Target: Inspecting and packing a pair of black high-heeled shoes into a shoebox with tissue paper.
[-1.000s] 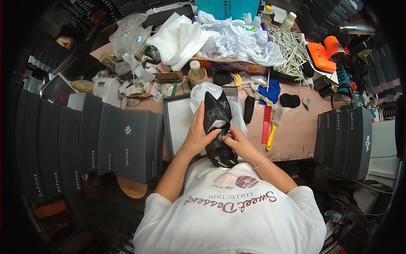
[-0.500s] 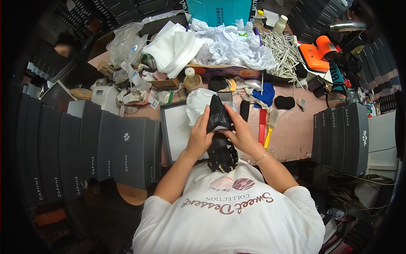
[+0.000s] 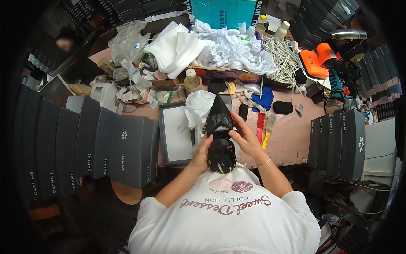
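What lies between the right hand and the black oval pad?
A red brush and, beyond it, a yellow-handled brush, on the pink tabletop between right hand and black oval pad; head view.

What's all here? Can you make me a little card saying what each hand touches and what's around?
Left hand: holding a black pointed shoe from the left
Right hand: holding its right side
Shoe toe: pointing away from the person
Left of shoe: crumpled white paper
Right: red brush, yellow-handled brush, blue cloth
Both sides: grey boxes

A white printed T-shirt [image 3: 226,226] and bangle [image 3: 264,162] are worn.
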`<state>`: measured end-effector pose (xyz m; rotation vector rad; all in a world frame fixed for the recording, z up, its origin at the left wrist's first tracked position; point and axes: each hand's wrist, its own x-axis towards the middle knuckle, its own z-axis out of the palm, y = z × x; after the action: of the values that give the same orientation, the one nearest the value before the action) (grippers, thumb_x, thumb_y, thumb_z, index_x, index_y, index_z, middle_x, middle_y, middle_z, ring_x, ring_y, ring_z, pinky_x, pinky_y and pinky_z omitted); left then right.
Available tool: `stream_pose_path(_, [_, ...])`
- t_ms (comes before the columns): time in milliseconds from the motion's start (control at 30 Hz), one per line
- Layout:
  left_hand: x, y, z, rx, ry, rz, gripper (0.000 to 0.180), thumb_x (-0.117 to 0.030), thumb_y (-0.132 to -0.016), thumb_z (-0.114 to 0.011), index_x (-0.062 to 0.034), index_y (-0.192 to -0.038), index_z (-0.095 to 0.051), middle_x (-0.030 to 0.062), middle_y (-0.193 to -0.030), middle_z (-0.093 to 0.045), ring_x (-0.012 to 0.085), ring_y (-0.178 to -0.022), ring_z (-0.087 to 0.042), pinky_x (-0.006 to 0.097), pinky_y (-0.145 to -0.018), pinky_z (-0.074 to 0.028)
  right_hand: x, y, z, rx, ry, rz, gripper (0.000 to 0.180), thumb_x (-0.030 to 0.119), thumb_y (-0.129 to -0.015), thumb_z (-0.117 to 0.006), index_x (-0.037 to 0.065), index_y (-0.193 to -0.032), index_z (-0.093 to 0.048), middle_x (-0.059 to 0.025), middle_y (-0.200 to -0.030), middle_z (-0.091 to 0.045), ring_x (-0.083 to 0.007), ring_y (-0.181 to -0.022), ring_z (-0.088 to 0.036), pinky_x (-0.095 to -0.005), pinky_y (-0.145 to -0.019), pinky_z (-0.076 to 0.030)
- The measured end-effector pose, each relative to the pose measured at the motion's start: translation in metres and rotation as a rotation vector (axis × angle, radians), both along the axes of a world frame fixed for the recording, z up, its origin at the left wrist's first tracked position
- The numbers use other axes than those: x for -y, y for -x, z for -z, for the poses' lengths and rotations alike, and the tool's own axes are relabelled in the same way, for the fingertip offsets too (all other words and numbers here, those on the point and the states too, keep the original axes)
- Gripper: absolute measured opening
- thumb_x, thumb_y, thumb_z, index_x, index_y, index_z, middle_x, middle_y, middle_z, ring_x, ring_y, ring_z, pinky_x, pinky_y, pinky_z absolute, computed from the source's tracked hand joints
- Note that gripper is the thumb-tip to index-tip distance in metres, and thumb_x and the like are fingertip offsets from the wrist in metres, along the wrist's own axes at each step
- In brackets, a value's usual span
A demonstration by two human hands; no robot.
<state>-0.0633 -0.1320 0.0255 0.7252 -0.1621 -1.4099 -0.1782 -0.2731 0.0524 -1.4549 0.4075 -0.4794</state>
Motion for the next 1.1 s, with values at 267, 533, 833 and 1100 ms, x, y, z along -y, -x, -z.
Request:
stream_pose_path(267, [0.002,-0.007,0.011,-0.141,-0.076,-0.003,0.045,-0.039,-0.096,-0.041,-0.0066,-0.127,-0.048,0.0127,-0.109,-0.063,0.0257,-0.095,-0.065,0.041,-0.079,-0.057,0.002,-0.008,-0.019,-0.083,0.811,0.205,0.026,-0.001,-0.075,-0.071,0.004,-0.097,-0.060,-0.0110,-0.108,-0.053,-0.0224,-0.095,-0.057,-0.0300,-0.080,-0.049])
stream_pose_path(533, [-0.001,-0.005,0.012,-0.148,-0.123,0.025,0.041,-0.010,-0.090,-0.046,-0.0103,-0.130,-0.041,0.0115,-0.115,-0.058,0.0259,-0.097,-0.063,0.041,-0.083,-0.056,0.003,-0.020,0.013,-0.123,1.258,0.237,0.022,0.013,-0.072,-0.070,0.012,-0.093,-0.064,-0.0037,-0.089,-0.056,-0.0215,-0.082,-0.055,-0.0343,-0.070,-0.040])
stream_pose_path(833, [0.005,0.024,0.012,0.120,-0.080,-0.162,0.062,0.003,-0.090,-0.042,-0.0203,-0.142,-0.016,0.0114,-0.119,-0.050,0.0214,-0.098,-0.060,0.036,-0.082,-0.054,0.007,-0.009,0.018,-0.228,0.693,0.232,0.029,0.011,-0.076,-0.071,0.005,-0.102,-0.062,-0.0069,-0.095,-0.061,-0.0225,-0.092,-0.058,-0.0346,-0.082,-0.045])
stream_pose_path(1100, [0.024,0.033,0.007,0.356,-0.111,0.001,0.074,-0.011,-0.093,-0.052,-0.0156,-0.150,-0.005,0.0087,-0.132,-0.042,0.0193,-0.113,-0.050,0.029,-0.090,-0.045,-0.016,0.048,0.023,-0.406,0.627,-0.062,0.107,0.018,-0.068,-0.081,0.006,-0.149,-0.012,-0.0207,-0.146,-0.028,-0.0317,-0.130,-0.039,-0.0396,-0.102,-0.037])
